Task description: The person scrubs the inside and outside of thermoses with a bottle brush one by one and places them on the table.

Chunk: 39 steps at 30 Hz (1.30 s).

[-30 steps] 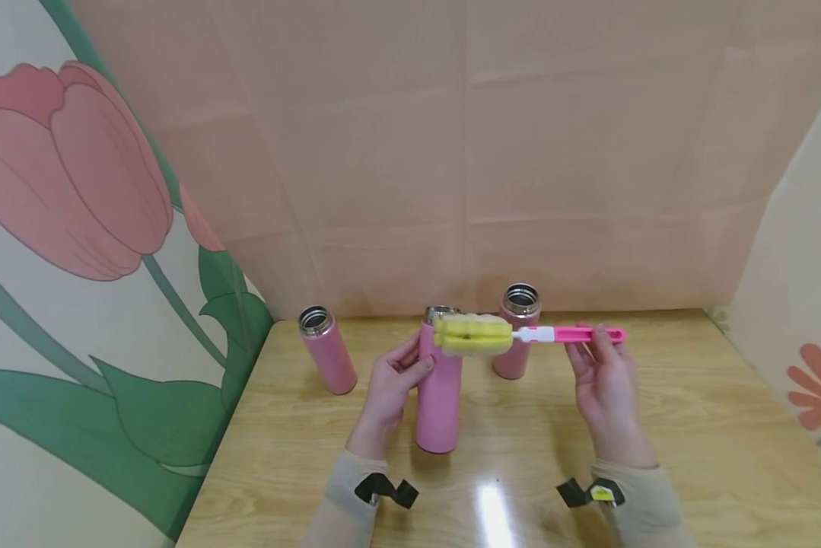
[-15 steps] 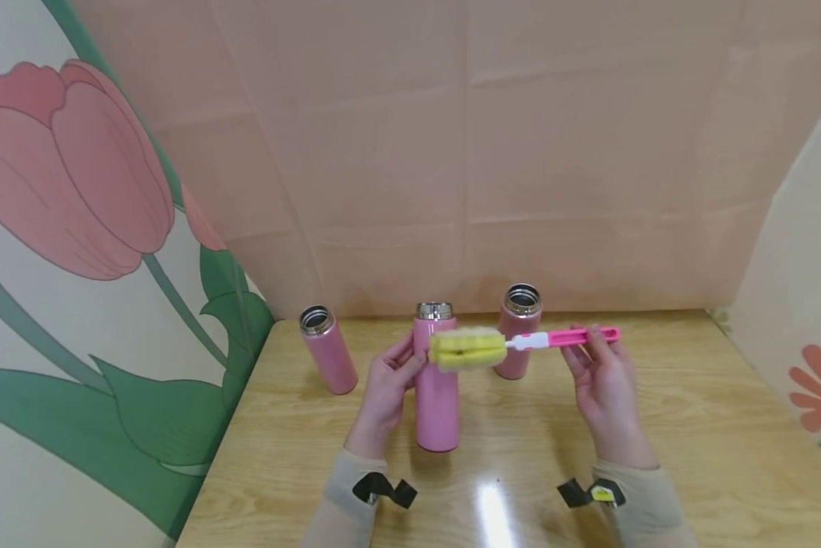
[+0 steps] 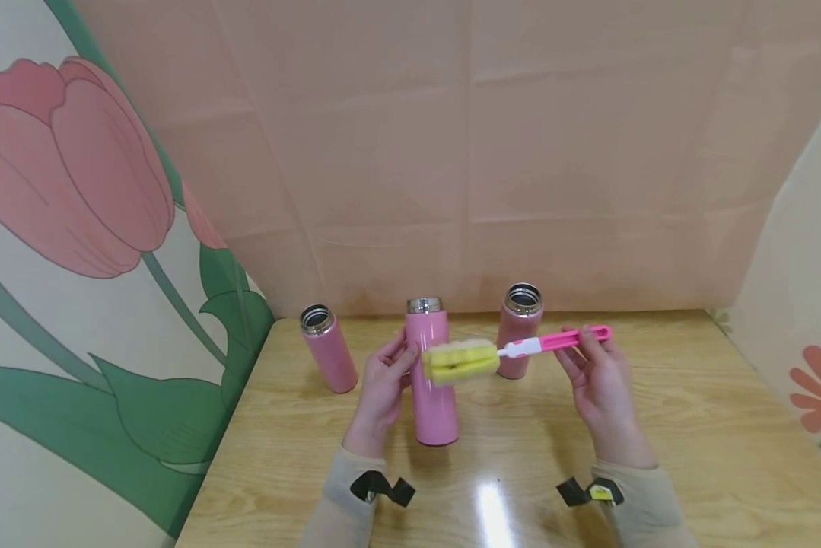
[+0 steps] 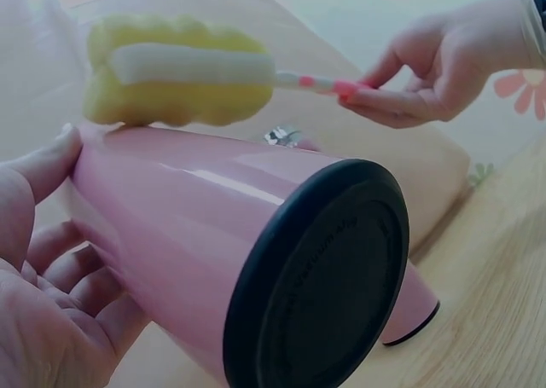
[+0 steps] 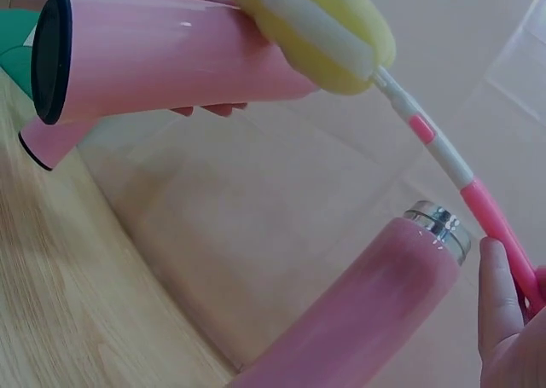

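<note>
My left hand (image 3: 380, 384) grips a pink vacuum flask (image 3: 435, 415) by its upper side, thumb in front. The flask has a silver neck and, in the left wrist view, a black base (image 4: 320, 277) turned toward the camera; it is raised off the table. My right hand (image 3: 598, 374) pinches the pink handle of a bottle brush (image 3: 461, 361) with a white neck and a yellow-and-white sponge head. The brush lies sideways across the front of the flask, its sponge head right at the flask's wall in the left wrist view. The flask's mouth is turned away from view.
Two more open pink flasks stand on the wooden table (image 3: 280, 472): one flask (image 3: 329, 354) to the left, another flask (image 3: 513, 342) behind the brush. A plain pinkish backdrop (image 3: 520, 152) rises at the table's back edge, with a tulip-printed panel (image 3: 95, 175) at left.
The held flask has tilted, its neck shifting left and up. The brush has come down and left over the flask's side, its head now lower than its handle.
</note>
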{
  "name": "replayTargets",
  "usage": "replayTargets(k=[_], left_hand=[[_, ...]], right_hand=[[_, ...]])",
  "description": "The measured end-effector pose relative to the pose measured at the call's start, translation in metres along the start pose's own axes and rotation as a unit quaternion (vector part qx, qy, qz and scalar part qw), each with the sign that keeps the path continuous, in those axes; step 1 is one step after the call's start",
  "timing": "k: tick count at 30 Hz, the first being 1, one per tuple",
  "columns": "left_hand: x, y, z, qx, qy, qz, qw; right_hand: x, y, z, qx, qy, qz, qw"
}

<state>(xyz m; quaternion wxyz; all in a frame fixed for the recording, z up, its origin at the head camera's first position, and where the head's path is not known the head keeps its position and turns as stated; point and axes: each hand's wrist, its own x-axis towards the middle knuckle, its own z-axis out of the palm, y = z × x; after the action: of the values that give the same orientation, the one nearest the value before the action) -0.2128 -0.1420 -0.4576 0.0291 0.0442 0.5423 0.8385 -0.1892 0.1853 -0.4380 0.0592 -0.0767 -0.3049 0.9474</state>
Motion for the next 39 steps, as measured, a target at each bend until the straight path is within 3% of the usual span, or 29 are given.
replayTargets(k=[11,22,29,39], left_hand=[[-0.002,0.004,0.0,-0.029,0.021,0.001,0.9994],[-0.002,0.005,-0.002,-0.042,0.018,0.003,0.9989],[-0.003,0.004,-0.002,-0.022,0.014,0.005,0.9997],[-0.002,0.003,-0.003,-0.034,0.018,0.01,0.9992]], right_hand=[[0.001,0.003,0.0,-0.036,-0.02,-0.005,0.999],[0.003,0.004,-0.004,-0.072,-0.037,0.0,0.997],[0.004,0.002,-0.007,-0.119,-0.053,0.009,0.991],[0.004,0.001,-0.01,-0.18,-0.1,0.008,0.979]])
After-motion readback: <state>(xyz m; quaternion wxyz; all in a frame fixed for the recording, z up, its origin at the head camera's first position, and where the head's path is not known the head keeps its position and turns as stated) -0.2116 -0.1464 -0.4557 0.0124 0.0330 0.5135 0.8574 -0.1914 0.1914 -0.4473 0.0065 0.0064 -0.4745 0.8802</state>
